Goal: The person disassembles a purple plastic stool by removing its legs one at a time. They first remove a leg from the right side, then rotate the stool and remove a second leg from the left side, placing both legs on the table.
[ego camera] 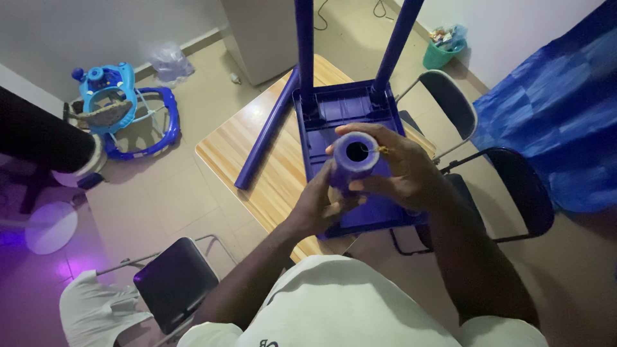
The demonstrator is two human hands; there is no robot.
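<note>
Two legs seated in upturned stool seat (pixel 334 112), one loose leg (pixel 267 132) beyond hands; left hand (pixel 321 202) and right hand (pixel 398 170) grip fourth leg (pixel 352 160), unfitted.

A light wooden table (pixel 257 160) with a pale grain carries an upturned purple plastic stool (pixel 340 115), whose seat lies flat on the tabletop. Just beside the stool's seat, on its left, a loose purple leg (pixel 267 132) lies slanting across the wood, its upper end touching the seat's corner and its lower end near the table's edge.
</note>
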